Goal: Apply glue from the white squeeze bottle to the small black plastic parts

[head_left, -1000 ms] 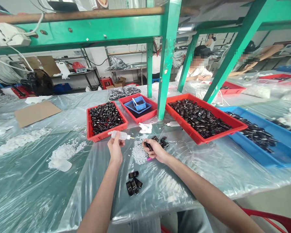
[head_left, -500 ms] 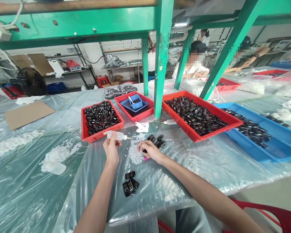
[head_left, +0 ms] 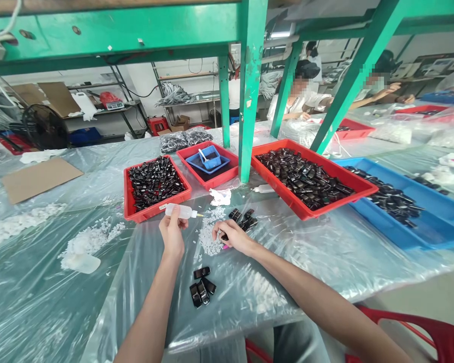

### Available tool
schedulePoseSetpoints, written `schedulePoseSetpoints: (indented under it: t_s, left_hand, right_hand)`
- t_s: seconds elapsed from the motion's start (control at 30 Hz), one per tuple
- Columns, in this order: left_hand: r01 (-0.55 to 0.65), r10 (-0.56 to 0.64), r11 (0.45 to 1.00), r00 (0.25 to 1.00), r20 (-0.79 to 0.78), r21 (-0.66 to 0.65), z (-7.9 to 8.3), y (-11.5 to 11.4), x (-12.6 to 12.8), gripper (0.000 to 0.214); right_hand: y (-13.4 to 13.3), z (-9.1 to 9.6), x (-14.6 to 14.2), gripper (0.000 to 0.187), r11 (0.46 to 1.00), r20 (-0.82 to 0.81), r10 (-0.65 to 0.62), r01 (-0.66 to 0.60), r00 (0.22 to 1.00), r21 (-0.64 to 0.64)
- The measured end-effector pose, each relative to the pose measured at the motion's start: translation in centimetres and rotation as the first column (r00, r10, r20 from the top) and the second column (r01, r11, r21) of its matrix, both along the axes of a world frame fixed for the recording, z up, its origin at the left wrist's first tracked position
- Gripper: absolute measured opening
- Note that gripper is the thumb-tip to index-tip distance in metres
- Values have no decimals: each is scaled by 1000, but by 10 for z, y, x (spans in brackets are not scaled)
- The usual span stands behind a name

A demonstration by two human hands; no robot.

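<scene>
My left hand (head_left: 171, 236) is closed around a translucent squeeze bottle (head_left: 182, 212). The bottle lies nearly level, its thin nozzle pointing right over a heap of small white plastic bits (head_left: 209, 233). At the right edge of that heap, my right hand (head_left: 237, 238) has its fingers curled on a small glossy black plastic piece (head_left: 224, 236), mostly hidden by them. Just beyond this hand sits a loose cluster of similar black pieces (head_left: 246, 220). Several more black pieces (head_left: 202, 288) rest on the plastic-covered table closer to my body, between my forearms.
Red trays of black pieces stand at the left (head_left: 125, 206) and right (head_left: 306, 216). Between them is a red tray (head_left: 221, 180) holding blue containers. A blue tray (head_left: 435, 237) lies far right. A green post (head_left: 245, 101) rises ahead. Co-workers sit across the table.
Both hands keep almost the same pose, with the bottle still in the left. My view has shifted slightly. Across the table, a co-worker's arm has moved.
</scene>
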State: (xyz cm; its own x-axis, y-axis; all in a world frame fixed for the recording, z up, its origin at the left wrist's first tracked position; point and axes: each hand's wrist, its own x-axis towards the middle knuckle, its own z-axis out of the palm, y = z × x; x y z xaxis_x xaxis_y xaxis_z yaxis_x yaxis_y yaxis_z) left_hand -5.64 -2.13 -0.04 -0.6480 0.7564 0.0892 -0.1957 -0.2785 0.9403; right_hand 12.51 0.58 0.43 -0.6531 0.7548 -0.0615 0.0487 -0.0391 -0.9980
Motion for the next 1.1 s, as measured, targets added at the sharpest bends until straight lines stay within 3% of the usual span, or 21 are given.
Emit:
schedulePoseSetpoints:
  t_s: [0.13, 0.3, 0.47, 0.63, 0.8, 1.1]
  left_hand:
    - [7, -7, 1000, 1000, 4, 9, -1, 0, 1, 40]
    - [4, -4, 1000, 1000, -2, -8, -1, 0, 1, 40]
    - [8, -7, 1000, 1000, -9, 8, -1, -1, 2, 41]
    - [9, -9, 1000, 1000, 4, 15, -1, -1, 2, 41]
    - [14, -14, 1000, 1000, -2, 1, -2, 0, 2, 41]
    - [14, -14, 1000, 1000, -16, -3, -3, 0, 3, 40]
  right_hand:
    - [0, -2, 1, 33, 999, -22, -16, 16, 1000, 29]
    - [3, -9, 2, 32, 993, 78, 1, -10, 997, 114]
    - [3, -15, 1, 44, 988, 173, 19, -45, 985, 149]
    - [2, -15, -2, 56, 985, 96, 44, -59, 994, 162]
    - [3, -7, 1, 46, 997, -93, 26, -18, 995, 80]
    - [6, -14, 1, 39, 983, -57, 1, 9, 998, 182]
